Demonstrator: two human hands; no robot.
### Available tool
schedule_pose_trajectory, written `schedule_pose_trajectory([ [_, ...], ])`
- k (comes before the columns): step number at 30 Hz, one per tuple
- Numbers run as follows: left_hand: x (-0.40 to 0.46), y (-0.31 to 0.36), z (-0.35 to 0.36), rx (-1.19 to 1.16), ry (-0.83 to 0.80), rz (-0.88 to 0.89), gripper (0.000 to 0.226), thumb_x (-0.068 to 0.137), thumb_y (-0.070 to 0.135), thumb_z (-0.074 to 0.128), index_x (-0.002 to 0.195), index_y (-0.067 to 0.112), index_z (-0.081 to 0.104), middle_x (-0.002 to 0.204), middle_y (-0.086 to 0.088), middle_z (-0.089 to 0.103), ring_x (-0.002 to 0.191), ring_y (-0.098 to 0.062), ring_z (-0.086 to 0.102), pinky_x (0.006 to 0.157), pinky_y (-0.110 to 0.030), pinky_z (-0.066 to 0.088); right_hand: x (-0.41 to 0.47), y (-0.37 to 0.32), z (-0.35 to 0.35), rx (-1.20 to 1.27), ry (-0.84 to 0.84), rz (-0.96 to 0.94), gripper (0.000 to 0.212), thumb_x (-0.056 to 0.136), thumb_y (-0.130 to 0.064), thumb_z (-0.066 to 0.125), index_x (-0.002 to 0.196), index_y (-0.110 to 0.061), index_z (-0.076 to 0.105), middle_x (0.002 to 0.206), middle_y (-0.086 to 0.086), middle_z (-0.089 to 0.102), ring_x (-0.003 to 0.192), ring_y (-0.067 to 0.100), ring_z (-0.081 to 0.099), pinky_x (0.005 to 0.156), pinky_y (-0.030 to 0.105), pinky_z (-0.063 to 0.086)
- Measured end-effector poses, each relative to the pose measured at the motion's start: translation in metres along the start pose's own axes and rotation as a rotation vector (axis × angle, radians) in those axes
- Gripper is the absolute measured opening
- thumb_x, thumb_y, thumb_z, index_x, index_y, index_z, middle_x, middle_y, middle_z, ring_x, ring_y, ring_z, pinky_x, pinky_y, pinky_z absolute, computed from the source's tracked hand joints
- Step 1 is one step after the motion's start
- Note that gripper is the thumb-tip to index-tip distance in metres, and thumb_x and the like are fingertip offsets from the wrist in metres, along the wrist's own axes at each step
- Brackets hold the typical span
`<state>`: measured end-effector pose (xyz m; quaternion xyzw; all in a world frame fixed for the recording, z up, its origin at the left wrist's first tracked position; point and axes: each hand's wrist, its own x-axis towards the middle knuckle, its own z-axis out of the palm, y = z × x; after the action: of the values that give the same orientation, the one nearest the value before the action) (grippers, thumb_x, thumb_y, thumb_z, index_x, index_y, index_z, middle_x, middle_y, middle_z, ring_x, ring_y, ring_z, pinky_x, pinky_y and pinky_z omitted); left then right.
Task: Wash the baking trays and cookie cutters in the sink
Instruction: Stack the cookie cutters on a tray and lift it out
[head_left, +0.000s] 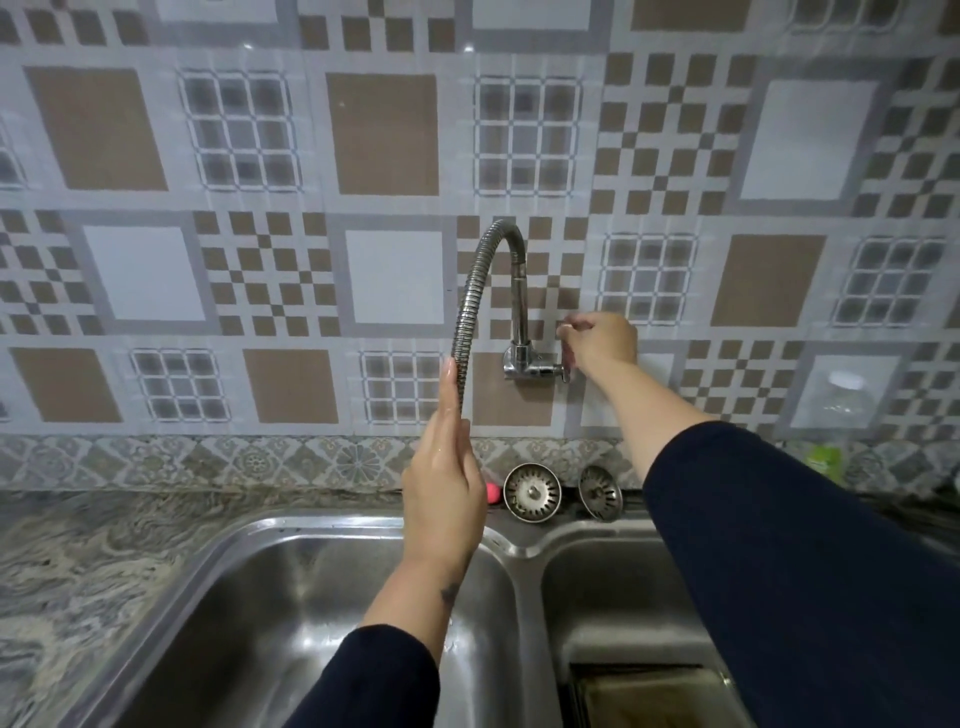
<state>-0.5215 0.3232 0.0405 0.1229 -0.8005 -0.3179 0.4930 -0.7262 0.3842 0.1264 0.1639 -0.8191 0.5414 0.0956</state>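
Note:
A steel double sink (524, 551) fills the lower part of the view. In its right basin lies a metal baking tray (654, 693), partly cut off by the frame's bottom edge. A wall tap (530, 366) carries a flexible ribbed spout (470, 306) that arcs left and down. My left hand (441, 493) is closed around the spout's lower end above the left basin. My right hand (600, 340) pinches the tap's handle at the wall. No water is visible. No cookie cutters are in view.
Two round sink strainers (532, 491) (601, 491) lean against the wall behind the sink, with a small pink object (492, 492) beside them. A clear jar (839, 397) and a green item (823, 462) stand at the right. Marbled counter (78, 561) extends left.

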Motion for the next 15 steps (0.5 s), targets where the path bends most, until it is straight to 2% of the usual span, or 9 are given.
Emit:
schedule_pose_trajectory([
  [4, 0.0, 0.006, -0.004, 0.02, -0.047, -0.029, 0.067, 0.102, 0.012, 0.034, 0.147, 0.049, 0.0, 0.124, 0.014, 0.054, 0.056, -0.003, 0.047, 0.054, -0.015, 0.036, -0.023, 0.0, -0.014, -0.102, -0.065, -0.033, 0.044, 0.088, -0.018, 0.067, 0.131, -0.015, 0.057, 0.129, 0.004, 0.061, 0.112, 0.024, 0.06, 0.098, 0.028, 0.045],
  [7, 0.0, 0.009, -0.01, 0.053, -0.091, -0.052, 0.065, 0.103, 0.014, 0.033, 0.146, 0.048, -0.002, 0.113, 0.008, 0.057, 0.063, -0.003, 0.046, 0.056, -0.013, 0.032, -0.045, 0.0, -0.027, -0.189, -0.128, -0.069, 0.052, 0.087, -0.023, 0.067, 0.137, -0.02, 0.05, 0.122, 0.003, 0.063, 0.116, 0.026, 0.057, 0.102, 0.033, 0.043],
  [8, 0.001, 0.011, -0.013, 0.055, -0.11, -0.057, 0.065, 0.104, 0.015, 0.032, 0.145, 0.05, -0.004, 0.115, 0.005, 0.057, 0.068, -0.004, 0.05, 0.059, -0.014, 0.033, -0.054, -0.002, -0.033, -0.212, -0.155, -0.072, 0.053, 0.087, -0.025, 0.068, 0.136, -0.022, 0.051, 0.116, 0.004, 0.063, 0.114, 0.028, 0.058, 0.1, 0.034, 0.045],
  [11, 0.001, 0.019, -0.025, 0.02, -0.183, -0.078, 0.071, 0.103, 0.013, 0.032, 0.141, 0.054, -0.01, 0.121, -0.005, 0.052, 0.082, -0.009, 0.054, 0.064, -0.016, 0.04, -0.084, -0.005, -0.052, -0.311, -0.251, -0.062, 0.044, 0.088, -0.031, 0.066, 0.13, -0.02, 0.057, 0.125, 0.01, 0.06, 0.111, 0.027, 0.057, 0.095, 0.034, 0.045],
  [13, -0.001, 0.028, -0.031, 0.089, -0.181, -0.07, 0.082, 0.098, 0.008, 0.04, 0.144, 0.049, -0.013, 0.131, -0.005, 0.04, 0.095, -0.014, 0.055, 0.08, -0.027, 0.051, -0.105, -0.007, -0.066, -0.339, -0.294, -0.053, 0.039, 0.089, -0.032, 0.064, 0.125, -0.018, 0.06, 0.129, 0.008, 0.058, 0.114, 0.026, 0.056, 0.098, 0.035, 0.044],
  [14, -0.001, 0.034, -0.034, 0.189, -0.146, -0.052, 0.085, 0.094, 0.007, 0.045, 0.149, 0.042, -0.01, 0.142, -0.006, 0.031, 0.113, -0.02, 0.051, 0.095, -0.038, 0.048, -0.115, -0.008, -0.073, -0.349, -0.31, -0.042, 0.037, 0.09, -0.032, 0.063, 0.123, -0.017, 0.061, 0.129, 0.008, 0.058, 0.115, 0.026, 0.055, 0.099, 0.035, 0.044],
  [15, -0.004, 0.042, -0.034, 0.307, -0.106, -0.01, 0.085, 0.091, 0.006, 0.049, 0.153, 0.034, -0.003, 0.152, -0.006, 0.02, 0.132, -0.026, 0.037, 0.11, -0.046, 0.036, -0.126, -0.007, -0.082, -0.362, -0.324, -0.028, 0.035, 0.09, -0.031, 0.062, 0.122, -0.017, 0.062, 0.128, 0.007, 0.059, 0.114, 0.025, 0.056, 0.099, 0.035, 0.043],
])
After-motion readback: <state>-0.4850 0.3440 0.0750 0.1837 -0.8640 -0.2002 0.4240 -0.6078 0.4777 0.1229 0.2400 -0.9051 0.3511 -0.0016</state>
